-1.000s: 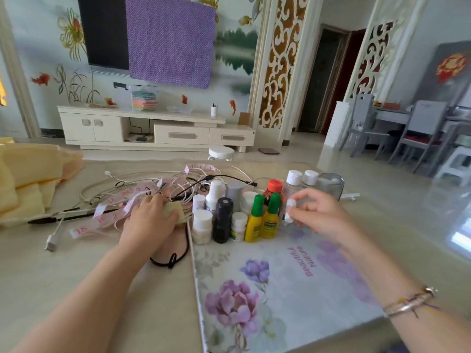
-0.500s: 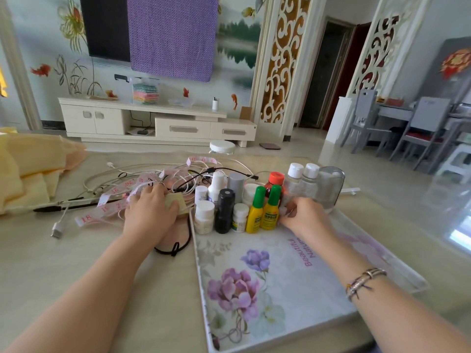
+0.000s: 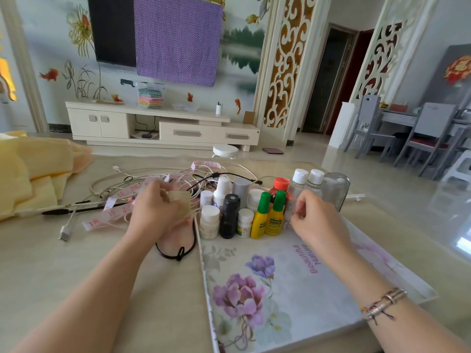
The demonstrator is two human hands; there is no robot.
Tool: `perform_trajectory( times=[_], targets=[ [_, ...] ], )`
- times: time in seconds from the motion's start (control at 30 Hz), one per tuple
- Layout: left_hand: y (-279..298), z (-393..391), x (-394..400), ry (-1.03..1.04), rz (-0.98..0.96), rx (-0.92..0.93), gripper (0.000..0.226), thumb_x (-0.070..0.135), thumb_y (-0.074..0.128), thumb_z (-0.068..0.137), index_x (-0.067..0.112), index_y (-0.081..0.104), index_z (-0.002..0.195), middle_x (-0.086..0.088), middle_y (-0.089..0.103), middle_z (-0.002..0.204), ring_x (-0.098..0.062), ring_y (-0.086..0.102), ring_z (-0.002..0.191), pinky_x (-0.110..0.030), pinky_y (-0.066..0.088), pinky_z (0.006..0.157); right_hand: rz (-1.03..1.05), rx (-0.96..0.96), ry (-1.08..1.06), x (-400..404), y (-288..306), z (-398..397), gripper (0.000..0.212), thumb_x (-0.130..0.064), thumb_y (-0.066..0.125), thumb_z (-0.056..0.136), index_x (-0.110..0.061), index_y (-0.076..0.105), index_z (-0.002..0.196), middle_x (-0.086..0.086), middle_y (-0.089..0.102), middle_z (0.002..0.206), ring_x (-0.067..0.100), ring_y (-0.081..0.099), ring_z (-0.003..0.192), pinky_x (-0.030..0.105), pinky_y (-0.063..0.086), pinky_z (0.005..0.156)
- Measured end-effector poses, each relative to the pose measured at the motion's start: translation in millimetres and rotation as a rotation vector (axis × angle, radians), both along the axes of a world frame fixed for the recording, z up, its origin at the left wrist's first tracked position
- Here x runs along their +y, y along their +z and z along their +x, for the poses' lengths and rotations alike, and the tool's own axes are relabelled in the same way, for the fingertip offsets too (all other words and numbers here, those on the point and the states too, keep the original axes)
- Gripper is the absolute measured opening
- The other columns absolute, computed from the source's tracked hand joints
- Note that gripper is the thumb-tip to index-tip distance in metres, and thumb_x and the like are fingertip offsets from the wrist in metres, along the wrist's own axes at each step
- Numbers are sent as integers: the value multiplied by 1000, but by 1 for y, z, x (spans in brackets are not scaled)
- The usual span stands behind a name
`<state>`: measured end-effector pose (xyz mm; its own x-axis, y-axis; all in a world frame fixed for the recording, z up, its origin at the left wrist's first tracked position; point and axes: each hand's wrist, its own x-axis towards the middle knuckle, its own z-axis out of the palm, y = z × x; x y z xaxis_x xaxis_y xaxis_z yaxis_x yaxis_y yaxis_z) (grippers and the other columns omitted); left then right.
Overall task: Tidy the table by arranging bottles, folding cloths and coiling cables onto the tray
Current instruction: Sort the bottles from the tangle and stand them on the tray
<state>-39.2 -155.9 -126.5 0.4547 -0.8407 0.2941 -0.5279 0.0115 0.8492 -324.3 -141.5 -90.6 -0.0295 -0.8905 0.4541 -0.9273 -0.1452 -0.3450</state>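
A floral tray (image 3: 280, 289) lies in front of me, with several bottles (image 3: 229, 215) standing in a cluster at its far end. My right hand (image 3: 316, 222) hovers low at the right of that cluster. Its curled fingertips pinch a small clear bottle (image 3: 287, 216) that stands beside two yellow bottles with green caps (image 3: 274, 217). My left hand (image 3: 155, 210) rests on the tangle of white and black cables (image 3: 122, 178) left of the tray and grips a small beige pad (image 3: 181, 200). A pink measuring tape (image 3: 112, 207) runs through the cables. Yellow cloths (image 3: 30, 174) lie crumpled at the far left.
A black cord loop (image 3: 178, 250) lies against the tray's left edge. A clear glass jar (image 3: 334, 189) stands at the tray's far right corner. A white USB plug (image 3: 65, 233) lies loose on the table. Behind the table are a TV cabinet and chairs.
My right hand has brought the small bottle down from above the tray to the row beside the yellow bottles. My left hand has stayed on the cables with the pad.
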Motion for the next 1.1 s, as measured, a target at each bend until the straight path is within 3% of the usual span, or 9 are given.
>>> perform_trajectory(
  times=[0.07, 0.2, 0.3, 0.37, 0.47, 0.6, 0.8, 0.93, 1.1],
  targets=[
    [9, -3, 6, -28, -125, 141, 33, 10, 70, 79, 19, 58, 108, 3, 59, 93, -15, 59, 81, -24, 44, 59, -134, -36, 86, 12, 7, 8, 16, -10, 57, 84, -20, 45, 82, -5, 57, 70, 21, 56, 66, 35, 45, 54],
    [30, -10, 19, -149, -300, 401, 38, 10, 75, 77, 22, 60, 110, 3, 66, 96, -14, 64, 81, -27, 55, 68, -334, -272, 357, 34, 19, 28, 19, -5, 63, 83, -16, 48, 87, -9, 54, 70, 13, 55, 62, 35, 48, 55],
    [43, -15, 27, -333, -376, 605, 38, 14, 85, 68, 21, 65, 99, 1, 70, 94, -16, 68, 82, -24, 55, 65, -261, -467, 576, 44, 24, 42, 15, -10, 64, 87, -17, 55, 96, -10, 60, 85, 11, 58, 73, 21, 47, 61],
    [49, -20, 30, -509, -406, 713, 41, 27, 91, 54, 21, 70, 87, -1, 72, 89, -14, 67, 79, -20, 53, 65, -133, -548, 645, 45, 24, 47, 18, -22, 65, 88, -25, 58, 105, -13, 63, 96, 10, 61, 81, 22, 49, 67],
    [53, -35, 35, -715, -381, 698, 44, 36, 93, 45, 20, 73, 81, -5, 73, 86, -14, 67, 75, -21, 53, 65, 20, -645, 672, 41, 25, 51, 27, -34, 66, 86, -34, 60, 113, -15, 65, 103, 7, 62, 86, 20, 49, 70],
    [50, -55, 37, -770, -312, 570, 35, 27, 86, 57, 18, 71, 87, -8, 71, 90, -21, 62, 80, -32, 49, 76, 120, -763, 710, 35, 25, 51, 18, -18, 67, 87, -27, 63, 103, -10, 67, 87, 10, 63, 81, 10, 41, 57],
    [49, -59, 42, -650, -286, 492, 29, 48, 73, 73, 28, 71, 94, 12, 71, 102, -2, 62, 94, -27, 40, 84, 286, -744, 685, 34, 40, 23, 17, -6, 65, 88, -7, 62, 105, 8, 67, 89, 12, 64, 70, 18, 43, 49],
    [42, -46, 36, -339, -293, 415, 20, 37, 51, 95, 27, 68, 92, 28, 68, 87, 21, 55, 77, -12, 39, 77, 591, -716, 583, 25, 52, -30, 24, -10, 67, 83, -5, 61, 106, 13, 69, 93, 20, 69, 74, 26, 56, 58],
    [19, -35, 18, -71, -140, 319, 19, 25, 50, 95, 17, 67, 91, 1, 62, 82, -5, 50, 69, -16, 34, 63, 623, -609, 331, 5, 35, -58, 17, 3, 62, 88, -9, 56, 98, 11, 59, 92, 18, 67, 67, 28, 56, 59]
  ],
)
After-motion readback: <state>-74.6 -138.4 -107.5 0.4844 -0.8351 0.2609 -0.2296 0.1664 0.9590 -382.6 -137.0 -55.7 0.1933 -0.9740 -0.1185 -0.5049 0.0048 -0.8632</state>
